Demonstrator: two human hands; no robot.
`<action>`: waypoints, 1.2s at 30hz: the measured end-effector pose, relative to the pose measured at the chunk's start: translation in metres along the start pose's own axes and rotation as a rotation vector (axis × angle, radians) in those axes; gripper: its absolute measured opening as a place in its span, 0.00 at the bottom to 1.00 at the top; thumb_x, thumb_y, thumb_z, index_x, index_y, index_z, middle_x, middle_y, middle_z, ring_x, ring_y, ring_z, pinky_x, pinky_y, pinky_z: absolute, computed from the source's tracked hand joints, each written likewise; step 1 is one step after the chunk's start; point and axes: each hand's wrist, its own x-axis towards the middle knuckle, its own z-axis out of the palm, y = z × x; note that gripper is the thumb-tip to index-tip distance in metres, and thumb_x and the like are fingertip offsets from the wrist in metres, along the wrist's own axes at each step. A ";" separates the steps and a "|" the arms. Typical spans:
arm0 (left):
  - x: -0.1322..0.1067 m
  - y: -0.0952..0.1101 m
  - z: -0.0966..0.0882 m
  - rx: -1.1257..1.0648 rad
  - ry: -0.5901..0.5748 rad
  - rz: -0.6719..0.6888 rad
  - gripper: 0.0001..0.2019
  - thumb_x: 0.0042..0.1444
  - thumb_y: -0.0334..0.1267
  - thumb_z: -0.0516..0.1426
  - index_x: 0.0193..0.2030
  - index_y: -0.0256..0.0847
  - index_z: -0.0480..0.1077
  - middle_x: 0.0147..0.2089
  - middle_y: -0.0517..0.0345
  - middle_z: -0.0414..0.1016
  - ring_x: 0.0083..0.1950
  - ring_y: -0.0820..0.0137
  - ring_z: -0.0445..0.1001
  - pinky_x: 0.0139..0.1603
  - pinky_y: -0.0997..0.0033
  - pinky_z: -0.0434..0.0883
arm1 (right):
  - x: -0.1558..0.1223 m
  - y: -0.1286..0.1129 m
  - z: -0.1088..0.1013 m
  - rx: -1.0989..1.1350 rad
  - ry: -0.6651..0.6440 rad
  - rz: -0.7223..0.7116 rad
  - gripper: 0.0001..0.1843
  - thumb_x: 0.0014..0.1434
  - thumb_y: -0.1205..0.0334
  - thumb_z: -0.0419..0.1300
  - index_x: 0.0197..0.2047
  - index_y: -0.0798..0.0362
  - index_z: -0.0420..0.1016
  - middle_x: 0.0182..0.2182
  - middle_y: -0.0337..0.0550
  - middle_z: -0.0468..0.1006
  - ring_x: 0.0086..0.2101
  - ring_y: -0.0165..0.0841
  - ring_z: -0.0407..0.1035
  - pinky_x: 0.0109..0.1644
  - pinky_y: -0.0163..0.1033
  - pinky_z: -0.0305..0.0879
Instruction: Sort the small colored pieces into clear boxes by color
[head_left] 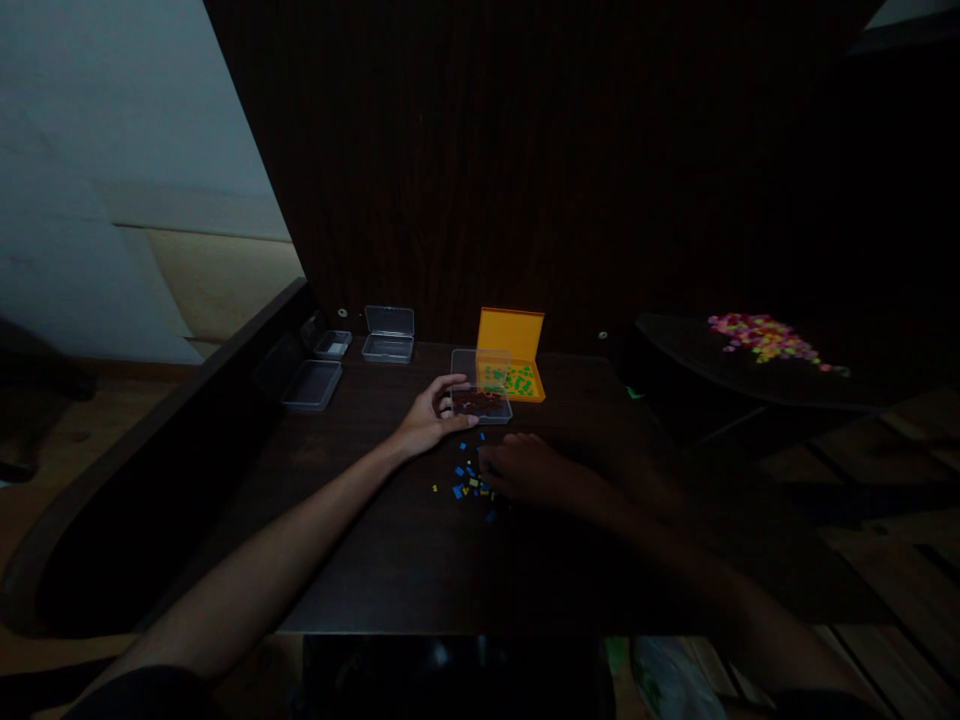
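Note:
My left hand [433,420] grips the left side of a clear plastic box [499,418], thumb at its front edge and fingers behind. The box's lid stands up, and small reddish-brown pieces [480,402] lie inside. My right hand [525,466] is low over a loose pile of small blue and yellow pieces [469,485] on the dark table. Its fingers are bent together, and whatever is between them is hidden. Directly behind the clear box, an open yellow box [510,330] holds green pieces [521,382].
Clear boxes with raised lids stand at the back left: one box [388,348], a smaller box [333,344] and a third box [313,386]. A heap of pink, yellow and orange bits [769,338] lies on a dark surface at right. A raised side panel [172,430] borders the table's left.

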 end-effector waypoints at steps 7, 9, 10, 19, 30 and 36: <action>0.000 0.000 0.000 0.003 -0.003 0.004 0.32 0.38 0.29 0.68 0.52 0.40 0.63 0.59 0.46 0.66 0.51 0.66 0.73 0.56 0.57 0.70 | -0.002 0.003 0.002 -0.002 0.015 0.058 0.14 0.64 0.56 0.50 0.44 0.52 0.73 0.38 0.50 0.75 0.39 0.38 0.69 0.38 0.37 0.56; 0.000 0.000 0.000 0.006 -0.008 0.004 0.32 0.38 0.29 0.68 0.52 0.41 0.63 0.59 0.46 0.66 0.51 0.66 0.73 0.56 0.56 0.69 | -0.003 0.003 0.004 -0.023 0.020 0.059 0.14 0.64 0.57 0.49 0.44 0.53 0.73 0.38 0.51 0.75 0.39 0.38 0.69 0.38 0.38 0.56; 0.000 0.000 0.000 0.007 -0.009 0.001 0.32 0.38 0.29 0.68 0.53 0.40 0.63 0.59 0.46 0.66 0.51 0.66 0.73 0.56 0.56 0.69 | -0.003 0.003 0.006 -0.028 0.023 0.059 0.14 0.64 0.58 0.49 0.44 0.54 0.73 0.38 0.51 0.75 0.39 0.38 0.69 0.38 0.37 0.56; 0.000 0.000 0.000 -0.024 -0.010 -0.022 0.34 0.37 0.28 0.68 0.53 0.40 0.62 0.60 0.46 0.65 0.53 0.65 0.73 0.58 0.56 0.68 | 0.005 0.017 0.017 0.139 0.092 0.041 0.09 0.59 0.62 0.54 0.39 0.53 0.75 0.37 0.46 0.77 0.39 0.34 0.68 0.38 0.35 0.57; 0.001 -0.002 -0.001 -0.042 -0.025 -0.006 0.33 0.37 0.28 0.68 0.53 0.41 0.63 0.60 0.45 0.65 0.52 0.66 0.73 0.56 0.58 0.69 | 0.007 0.022 0.018 0.214 0.140 0.003 0.07 0.54 0.64 0.59 0.35 0.52 0.78 0.36 0.44 0.78 0.39 0.34 0.68 0.38 0.34 0.57; 0.002 -0.004 -0.001 -0.049 -0.026 -0.004 0.34 0.37 0.28 0.68 0.53 0.40 0.63 0.59 0.46 0.66 0.53 0.65 0.73 0.56 0.57 0.69 | -0.001 0.035 -0.023 0.248 0.175 -0.038 0.08 0.57 0.62 0.57 0.36 0.53 0.77 0.29 0.40 0.75 0.31 0.28 0.65 0.33 0.32 0.52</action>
